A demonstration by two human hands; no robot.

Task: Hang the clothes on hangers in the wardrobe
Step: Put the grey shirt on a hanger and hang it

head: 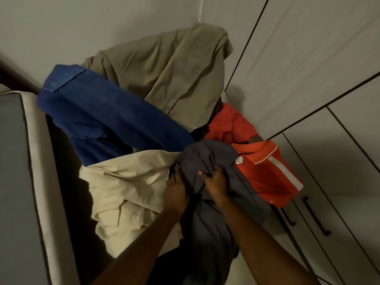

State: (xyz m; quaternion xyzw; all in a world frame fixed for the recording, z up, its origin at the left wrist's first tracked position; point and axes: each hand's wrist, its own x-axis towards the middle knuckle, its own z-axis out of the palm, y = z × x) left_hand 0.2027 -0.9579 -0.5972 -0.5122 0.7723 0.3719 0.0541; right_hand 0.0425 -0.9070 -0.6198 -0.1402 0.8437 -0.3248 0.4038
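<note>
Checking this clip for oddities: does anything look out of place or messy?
Yes: the clothes sit in a crumpled heap, not folded; the blue garment and olive garment drape over it. Both hands, left and right, grip the bunched grey garment. No hanger is visible.

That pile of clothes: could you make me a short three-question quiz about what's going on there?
1. True or false: both hands grip the grey garment.
2. Which garment lies directly right of the grey one? A) blue garment B) orange shirt C) cream garment
3. Fill in: the wardrobe doors at right are ____.

Key
1. True: left hand and right hand both clutch its bunched fabric.
2. B
3. closed
</note>
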